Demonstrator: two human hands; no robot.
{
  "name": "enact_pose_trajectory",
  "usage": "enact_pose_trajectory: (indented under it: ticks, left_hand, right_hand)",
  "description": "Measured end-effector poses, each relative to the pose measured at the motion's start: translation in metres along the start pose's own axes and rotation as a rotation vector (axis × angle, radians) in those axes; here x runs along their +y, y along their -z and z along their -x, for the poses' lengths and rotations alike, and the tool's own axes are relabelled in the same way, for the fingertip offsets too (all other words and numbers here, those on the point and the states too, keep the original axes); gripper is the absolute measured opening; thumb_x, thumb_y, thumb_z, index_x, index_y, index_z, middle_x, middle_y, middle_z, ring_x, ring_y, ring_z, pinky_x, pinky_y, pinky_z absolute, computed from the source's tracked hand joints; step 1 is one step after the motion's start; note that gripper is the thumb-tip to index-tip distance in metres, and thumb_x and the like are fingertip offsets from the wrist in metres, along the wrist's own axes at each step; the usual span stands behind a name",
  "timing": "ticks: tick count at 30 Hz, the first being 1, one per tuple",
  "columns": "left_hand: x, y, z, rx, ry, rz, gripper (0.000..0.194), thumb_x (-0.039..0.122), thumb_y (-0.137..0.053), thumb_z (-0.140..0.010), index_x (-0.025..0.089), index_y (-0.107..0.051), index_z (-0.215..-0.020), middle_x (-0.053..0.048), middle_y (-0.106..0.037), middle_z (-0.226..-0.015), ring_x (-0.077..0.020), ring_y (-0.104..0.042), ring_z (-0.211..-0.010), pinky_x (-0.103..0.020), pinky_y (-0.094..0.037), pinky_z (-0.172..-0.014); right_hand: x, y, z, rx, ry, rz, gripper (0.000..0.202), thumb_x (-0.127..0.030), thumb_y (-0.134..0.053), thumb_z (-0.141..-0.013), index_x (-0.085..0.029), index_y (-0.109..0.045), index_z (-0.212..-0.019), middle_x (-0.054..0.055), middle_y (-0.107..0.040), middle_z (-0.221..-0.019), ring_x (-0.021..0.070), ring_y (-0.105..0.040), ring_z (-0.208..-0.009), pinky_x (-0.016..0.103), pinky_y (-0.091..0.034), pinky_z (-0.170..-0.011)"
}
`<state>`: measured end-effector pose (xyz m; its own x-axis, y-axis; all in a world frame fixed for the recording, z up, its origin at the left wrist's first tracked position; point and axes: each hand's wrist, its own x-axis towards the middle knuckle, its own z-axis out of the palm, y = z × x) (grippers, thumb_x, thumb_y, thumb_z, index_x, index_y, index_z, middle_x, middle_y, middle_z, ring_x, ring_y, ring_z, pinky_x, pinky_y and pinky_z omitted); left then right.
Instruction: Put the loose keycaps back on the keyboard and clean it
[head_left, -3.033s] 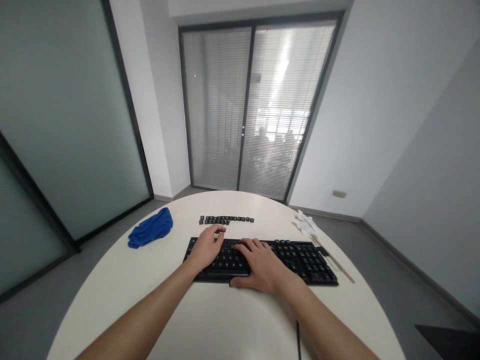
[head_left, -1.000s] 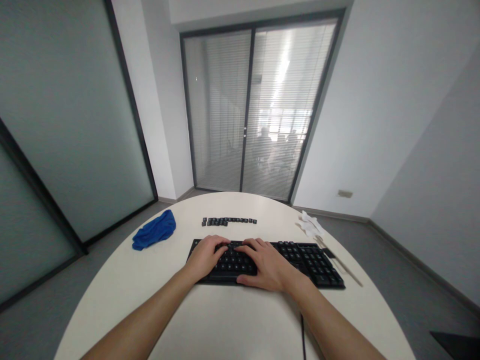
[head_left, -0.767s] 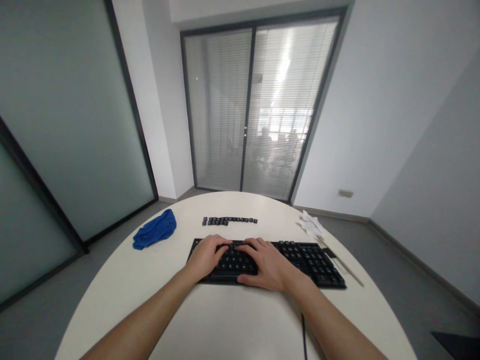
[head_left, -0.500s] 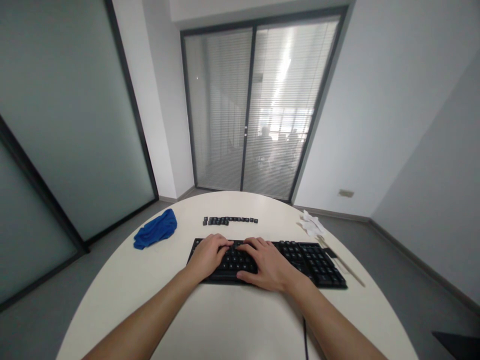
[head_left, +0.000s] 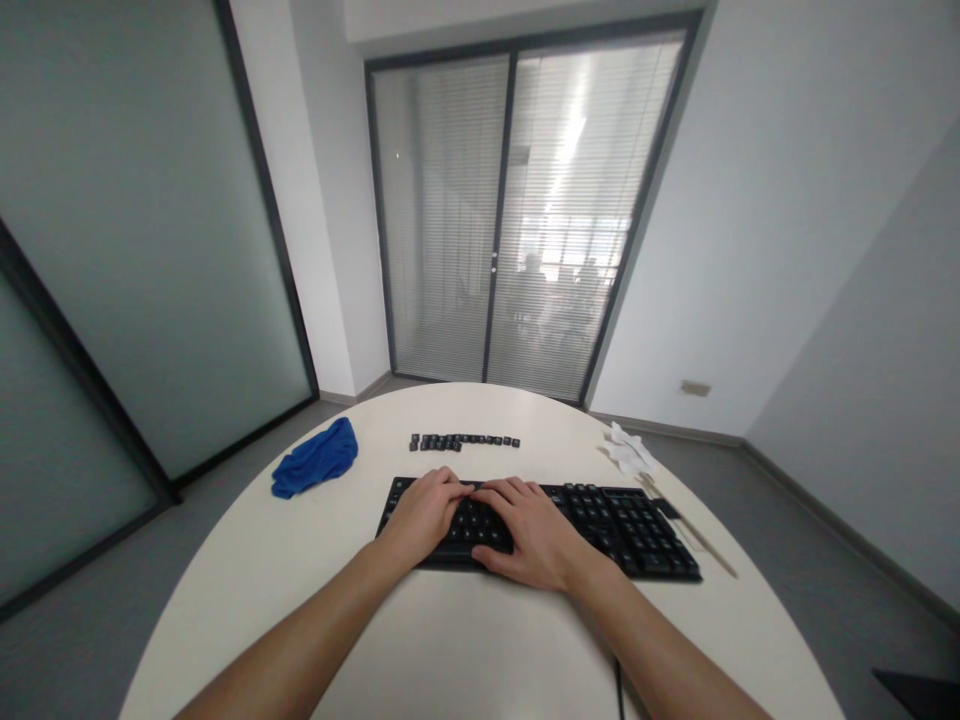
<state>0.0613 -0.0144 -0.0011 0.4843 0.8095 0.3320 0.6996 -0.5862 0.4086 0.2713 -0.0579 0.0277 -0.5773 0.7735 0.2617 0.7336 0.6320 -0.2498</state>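
A black keyboard [head_left: 472, 522] lies on the round white table, partly covered by my hands. My left hand [head_left: 421, 515] rests over its left part, fingers bent and pressed together; whatever is under the fingertips is hidden. My right hand [head_left: 529, 530] lies over the middle, index finger reaching left to meet the left fingertips near the keyboard's far rows. Its thumb is stretched apart along the near keys, and I see nothing held in it. Behind the keyboard, several loose black keycaps [head_left: 442, 442] sit in two short rows.
A crumpled blue cloth [head_left: 315, 458] lies at the left of the table [head_left: 450, 640]. White crumpled tissue [head_left: 626, 450] and a thin pale stick [head_left: 694, 530] lie at the right edge. A black cable [head_left: 619, 690] runs toward me beside my right forearm.
My left fingertips have moved slightly right, closer to my right index finger. The whole view has shifted a little; the keycaps, cloth and tissue stay in place on the table.
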Motion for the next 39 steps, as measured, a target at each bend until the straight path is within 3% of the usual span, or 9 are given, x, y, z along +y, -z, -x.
enact_pose_trajectory:
  ticks: [5,11,18,24,34,39]
  left_hand:
    - [-0.006,-0.005,-0.002,0.038,0.008,0.098,0.028,0.016,-0.052,-0.094,0.025,-0.075,-0.107,-0.004,-0.070,-0.111,-0.0217,-0.061,-0.107,-0.034,-0.045,-0.100]
    - [-0.016,-0.012,-0.006,0.071,0.138,0.262,0.018,0.020,-0.059,-0.089,0.022,-0.069,-0.104,-0.003,-0.074,-0.102,-0.0203,-0.067,-0.096,-0.032,-0.050,-0.091]
    - [-0.005,0.003,-0.001,0.015,0.083,0.057,0.024,0.026,-0.049,-0.095,0.024,-0.069,-0.109,-0.006,-0.072,-0.106,-0.0233,-0.064,-0.104,-0.035,-0.048,-0.095]
    - [0.000,0.010,0.003,-0.033,0.048,-0.027,0.031,0.025,-0.044,-0.096,0.024,-0.069,-0.116,-0.009,-0.070,-0.105,-0.0237,-0.066,-0.099,-0.035,-0.049,-0.092]
    - [-0.005,0.007,0.001,0.019,0.062,0.057,0.028,0.029,-0.046,-0.097,0.025,-0.070,-0.111,-0.005,-0.073,-0.107,-0.0227,-0.066,-0.101,-0.035,-0.049,-0.094]
    - [-0.017,0.007,-0.015,0.104,0.126,0.075,0.027,0.027,-0.050,-0.095,0.022,-0.070,-0.112,-0.006,-0.073,-0.115,-0.0223,-0.066,-0.105,-0.035,-0.049,-0.097]
  right_hand:
    - [0.001,-0.001,0.000,-0.007,0.003,0.003,0.064,-0.049,-0.068,-0.082,-0.026,-0.052,-0.139,0.008,-0.058,-0.136,0.0292,-0.049,-0.120,0.047,-0.034,-0.106]
    - [0.002,-0.002,0.000,-0.030,-0.004,0.027,0.067,-0.051,-0.066,-0.083,-0.028,-0.049,-0.144,0.008,-0.056,-0.138,0.0298,-0.049,-0.123,0.048,-0.033,-0.107]
    - [0.002,-0.004,0.000,-0.041,-0.006,0.066,0.088,-0.066,-0.072,-0.072,-0.026,-0.046,-0.147,0.011,-0.055,-0.140,0.0333,-0.048,-0.123,0.050,-0.033,-0.108]
    - [-0.001,-0.006,-0.001,-0.040,-0.015,0.095,0.084,-0.065,-0.072,-0.073,-0.026,-0.050,-0.144,0.012,-0.056,-0.137,0.0342,-0.050,-0.120,0.050,-0.035,-0.106]
    - [0.003,-0.008,0.000,-0.023,-0.001,0.096,0.084,-0.066,-0.071,-0.073,-0.023,-0.051,-0.142,0.012,-0.056,-0.136,0.0341,-0.050,-0.119,0.050,-0.035,-0.106]
    - [0.004,-0.009,-0.001,-0.026,0.004,0.104,0.085,-0.067,-0.070,-0.074,-0.024,-0.050,-0.143,0.012,-0.056,-0.137,0.0344,-0.050,-0.119,0.051,-0.036,-0.105]
